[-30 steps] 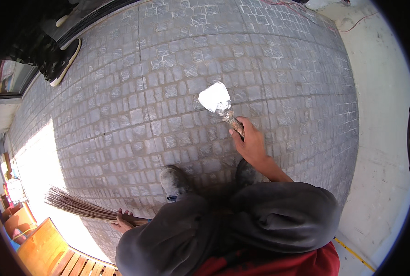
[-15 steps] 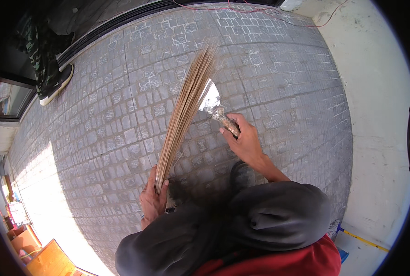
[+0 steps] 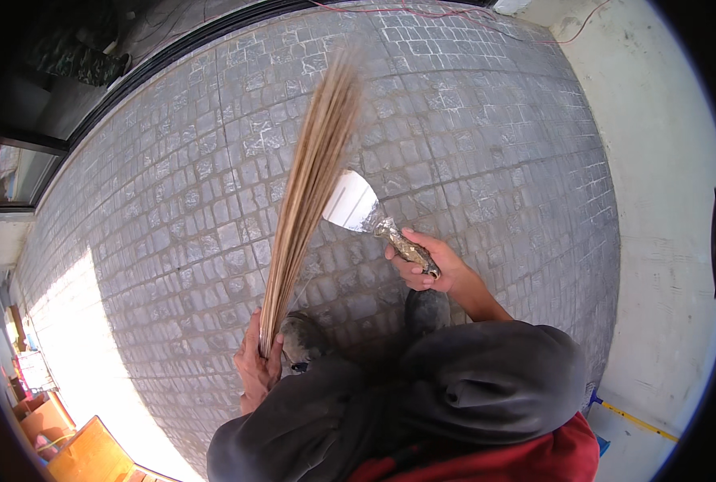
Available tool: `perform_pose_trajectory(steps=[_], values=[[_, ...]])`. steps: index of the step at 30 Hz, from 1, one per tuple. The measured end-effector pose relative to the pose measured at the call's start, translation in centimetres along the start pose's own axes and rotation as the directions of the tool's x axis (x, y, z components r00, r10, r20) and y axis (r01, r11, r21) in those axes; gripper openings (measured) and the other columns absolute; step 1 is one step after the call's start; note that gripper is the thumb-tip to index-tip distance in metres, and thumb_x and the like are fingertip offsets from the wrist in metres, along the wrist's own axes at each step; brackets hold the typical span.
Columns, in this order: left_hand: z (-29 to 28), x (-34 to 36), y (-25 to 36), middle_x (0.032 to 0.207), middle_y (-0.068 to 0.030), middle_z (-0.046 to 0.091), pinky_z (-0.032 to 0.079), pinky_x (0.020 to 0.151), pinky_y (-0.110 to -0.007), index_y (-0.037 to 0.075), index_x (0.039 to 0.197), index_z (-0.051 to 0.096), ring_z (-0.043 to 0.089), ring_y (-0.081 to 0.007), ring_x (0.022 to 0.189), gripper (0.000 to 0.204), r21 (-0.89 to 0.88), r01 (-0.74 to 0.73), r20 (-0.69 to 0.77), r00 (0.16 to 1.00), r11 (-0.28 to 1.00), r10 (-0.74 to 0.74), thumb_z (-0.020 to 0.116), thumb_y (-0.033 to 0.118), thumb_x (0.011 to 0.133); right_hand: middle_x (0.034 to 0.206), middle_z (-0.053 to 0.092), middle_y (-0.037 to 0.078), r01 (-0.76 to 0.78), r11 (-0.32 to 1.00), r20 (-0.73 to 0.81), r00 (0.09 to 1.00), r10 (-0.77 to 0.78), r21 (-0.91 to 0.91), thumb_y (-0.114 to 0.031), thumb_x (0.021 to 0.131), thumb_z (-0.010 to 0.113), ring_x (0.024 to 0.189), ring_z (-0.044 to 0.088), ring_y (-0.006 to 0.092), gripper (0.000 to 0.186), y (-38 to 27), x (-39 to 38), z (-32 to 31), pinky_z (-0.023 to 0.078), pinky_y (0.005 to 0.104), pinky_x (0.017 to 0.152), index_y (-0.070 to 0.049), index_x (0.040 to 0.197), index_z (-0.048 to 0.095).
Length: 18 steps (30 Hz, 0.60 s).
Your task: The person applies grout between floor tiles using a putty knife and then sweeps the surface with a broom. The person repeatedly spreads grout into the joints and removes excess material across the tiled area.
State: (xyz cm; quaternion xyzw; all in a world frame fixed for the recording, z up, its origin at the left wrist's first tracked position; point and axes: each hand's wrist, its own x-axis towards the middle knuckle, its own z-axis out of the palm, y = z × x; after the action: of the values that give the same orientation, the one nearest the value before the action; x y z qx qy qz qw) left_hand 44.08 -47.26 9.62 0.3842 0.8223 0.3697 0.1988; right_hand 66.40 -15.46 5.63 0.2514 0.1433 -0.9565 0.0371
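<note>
My left hand (image 3: 255,368), low left of centre, is closed round the lower end of a long bundle of thin brown broom sticks (image 3: 300,201). The bundle slants up and away across the grey cobble-patterned floor (image 3: 181,185), its top blurred. In my right hand (image 3: 446,271) is the worn, crusted handle of a wide metal scraper (image 3: 351,201). Its bright blade points left and lies right beside the broom's sticks; whether they touch, I cannot tell. Both hands are above my dark shoes (image 3: 302,336), in front of my knees.
A pale wall (image 3: 647,161) runs along the right, a yellow pole (image 3: 633,418) low beside it. A red cable (image 3: 567,36) crosses the far edge. Top left, a person's camouflage-clad leg (image 3: 89,68) is by a dark door frame (image 3: 32,140). A wooden bench (image 3: 85,450) stands bottom left.
My left hand has swung the broom from lying leftward to slanting away across the middle. The scraper has tipped leftward and lower as my right hand turned. The other person's leg has moved back.
</note>
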Motion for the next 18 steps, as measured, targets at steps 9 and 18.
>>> perform_pose_trajectory(steps=[9,18], values=[[-4.6,0.9,-5.6,0.116,-0.0269,0.067,0.057,0.081,-0.041,0.009,0.148,0.048,0.069,-0.0413,0.097,0.056,0.009,0.243,-0.156,0.959,0.97,-0.238,0.067,0.019,0.096,0.059,0.047,0.0,0.112,0.97,-0.119,0.983,-0.14,-0.217,-0.047,0.108,0.033,0.037,0.04,0.0086,0.056,-0.2,-7.0,-2.6,0.034,0.0255,0.038,0.002,0.113,0.059],[5.7,5.8,4.2,0.099,-0.0198,0.069,0.058,0.069,-0.048,0.018,0.145,0.05,0.07,-0.0411,0.079,0.055,0.201,-0.146,0.507,0.862,0.969,0.025,0.067,0.023,0.094,0.061,0.047,0.0,0.761,0.465,-0.293,0.365,-0.884,-0.452,-0.043,0.11,0.033,0.04,0.039,0.0091,0.05,-6.3,-11.5,0.6,0.031,0.0245,0.04,-0.001,0.118,0.059]])
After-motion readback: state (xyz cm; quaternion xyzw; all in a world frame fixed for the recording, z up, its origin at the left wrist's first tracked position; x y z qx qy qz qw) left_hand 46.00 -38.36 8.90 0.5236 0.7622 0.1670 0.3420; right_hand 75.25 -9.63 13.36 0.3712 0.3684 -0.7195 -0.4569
